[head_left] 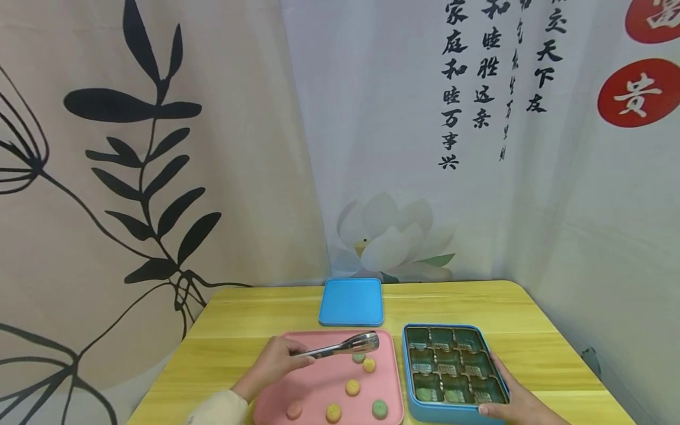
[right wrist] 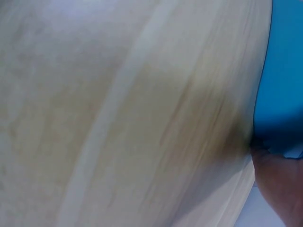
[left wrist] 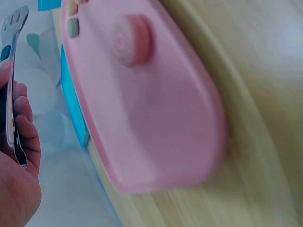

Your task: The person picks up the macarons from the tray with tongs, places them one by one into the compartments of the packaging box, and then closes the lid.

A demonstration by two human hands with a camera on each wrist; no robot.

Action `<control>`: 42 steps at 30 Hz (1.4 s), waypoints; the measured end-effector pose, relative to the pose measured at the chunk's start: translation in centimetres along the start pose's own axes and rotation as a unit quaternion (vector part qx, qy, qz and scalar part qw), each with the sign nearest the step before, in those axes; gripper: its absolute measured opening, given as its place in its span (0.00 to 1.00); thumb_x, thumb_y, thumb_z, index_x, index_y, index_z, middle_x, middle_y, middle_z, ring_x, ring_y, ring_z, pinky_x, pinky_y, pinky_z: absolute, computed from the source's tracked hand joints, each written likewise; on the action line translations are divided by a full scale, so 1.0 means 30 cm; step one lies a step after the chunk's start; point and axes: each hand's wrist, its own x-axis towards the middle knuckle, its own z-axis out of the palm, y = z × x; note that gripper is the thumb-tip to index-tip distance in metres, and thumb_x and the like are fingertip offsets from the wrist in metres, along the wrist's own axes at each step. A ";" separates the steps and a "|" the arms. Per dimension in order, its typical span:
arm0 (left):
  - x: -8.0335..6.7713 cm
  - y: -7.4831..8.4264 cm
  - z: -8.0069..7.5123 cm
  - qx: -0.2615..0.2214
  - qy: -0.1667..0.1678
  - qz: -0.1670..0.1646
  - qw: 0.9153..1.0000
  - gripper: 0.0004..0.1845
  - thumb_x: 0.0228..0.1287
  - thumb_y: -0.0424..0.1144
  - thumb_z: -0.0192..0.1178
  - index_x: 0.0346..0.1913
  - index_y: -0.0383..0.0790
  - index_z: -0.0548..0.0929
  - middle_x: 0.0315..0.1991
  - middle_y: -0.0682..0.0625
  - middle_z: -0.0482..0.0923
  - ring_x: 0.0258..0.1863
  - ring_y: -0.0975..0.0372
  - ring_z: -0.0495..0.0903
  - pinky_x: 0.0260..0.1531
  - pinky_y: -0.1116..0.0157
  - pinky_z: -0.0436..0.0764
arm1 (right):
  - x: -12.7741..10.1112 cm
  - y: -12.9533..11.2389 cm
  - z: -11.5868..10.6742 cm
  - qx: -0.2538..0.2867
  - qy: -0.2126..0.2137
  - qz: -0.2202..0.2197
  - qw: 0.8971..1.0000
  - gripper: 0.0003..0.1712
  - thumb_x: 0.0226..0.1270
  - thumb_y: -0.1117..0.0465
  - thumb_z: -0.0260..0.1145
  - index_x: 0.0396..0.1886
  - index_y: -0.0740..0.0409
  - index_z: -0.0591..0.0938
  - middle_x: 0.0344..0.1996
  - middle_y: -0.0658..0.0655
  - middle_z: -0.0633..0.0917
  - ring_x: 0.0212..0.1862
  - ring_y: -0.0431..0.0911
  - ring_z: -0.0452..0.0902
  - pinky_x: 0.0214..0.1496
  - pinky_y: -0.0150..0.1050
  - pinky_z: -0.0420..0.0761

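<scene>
My left hand (head_left: 276,363) grips metal tongs (head_left: 340,347), whose tips hover over the far right part of a pink tray (head_left: 319,383). Just under the tips lies a green sweet (head_left: 359,357), with an orange one (head_left: 369,365) beside it. Several more small round sweets are spread over the tray, among them a pink one (head_left: 294,410). My right hand (head_left: 507,401) holds the near right corner of a blue compartment box (head_left: 411,407), thumb on its front rim. The left wrist view shows the left hand (left wrist: 16,161), the tongs (left wrist: 12,71), the pink tray (left wrist: 156,123) and a pink sweet (left wrist: 132,40).
A blue lid (head_left: 352,301) lies flat behind the tray on the yellow wooden table (head_left: 239,319). Printed curtains hang close behind and to the right of the table. The right wrist view shows blurred table wood (right wrist: 118,118), the box's blue side (right wrist: 284,71) and part of the hand (right wrist: 279,184).
</scene>
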 end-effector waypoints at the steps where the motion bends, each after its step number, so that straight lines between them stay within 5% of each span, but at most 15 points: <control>1: 0.009 0.007 0.009 -0.006 -0.002 0.002 1.000 0.08 0.58 0.46 0.72 0.30 0.46 0.90 0.21 0.59 0.79 0.20 0.67 0.68 0.21 0.69 0.70 | 0.000 0.001 0.000 0.001 -0.002 -0.001 1.000 0.60 0.74 0.53 0.62 0.75 0.62 0.22 0.70 0.82 0.33 0.67 0.82 0.47 0.57 0.70 0.65; 8: 0.064 0.071 0.094 -0.007 0.006 0.007 1.000 0.07 0.56 0.46 0.73 0.26 0.50 0.89 0.19 0.61 0.76 0.20 0.68 0.67 0.20 0.70 0.67 | -0.005 -0.002 0.001 0.011 -0.005 0.000 1.000 0.61 0.74 0.53 0.62 0.75 0.60 0.22 0.71 0.81 0.32 0.66 0.80 0.53 0.57 0.69 0.66; 21: 0.137 0.183 0.262 -0.068 -0.023 0.000 0.997 0.03 0.54 0.40 0.75 0.27 0.47 0.90 0.23 0.57 0.84 0.22 0.67 0.70 0.20 0.70 0.69 | -0.001 0.003 0.000 0.007 -0.003 0.005 1.000 0.60 0.74 0.52 0.62 0.75 0.61 0.23 0.71 0.80 0.31 0.67 0.83 0.41 0.57 0.73 0.63; 28: 0.151 0.236 0.340 -0.094 -0.040 -0.011 0.995 0.04 0.52 0.40 0.76 0.27 0.47 0.91 0.21 0.57 0.81 0.21 0.67 0.68 0.20 0.70 0.67 | 0.005 0.017 -0.006 0.012 -0.010 -0.004 1.000 0.60 0.75 0.53 0.61 0.74 0.61 0.21 0.70 0.82 0.31 0.66 0.81 0.50 0.57 0.70 0.66; 37: 0.171 0.295 0.452 -0.065 -0.054 0.045 0.995 0.06 0.50 0.37 0.77 0.22 0.45 0.89 0.15 0.64 0.77 0.14 0.72 0.61 0.15 0.72 0.60 | 0.021 0.035 -0.017 -0.018 -0.004 -0.002 1.000 0.62 0.73 0.49 0.62 0.75 0.60 0.21 0.70 0.82 0.31 0.67 0.82 0.43 0.57 0.71 0.66; 42: 0.182 0.332 0.493 -0.070 -0.071 0.053 0.994 0.05 0.51 0.40 0.77 0.26 0.44 0.91 0.16 0.65 0.79 0.15 0.73 0.66 0.15 0.73 0.67 | 0.016 0.026 -0.010 -0.024 0.011 0.009 1.000 0.62 0.71 0.48 0.64 0.76 0.59 0.24 0.71 0.80 0.32 0.67 0.83 0.42 0.55 0.71 0.67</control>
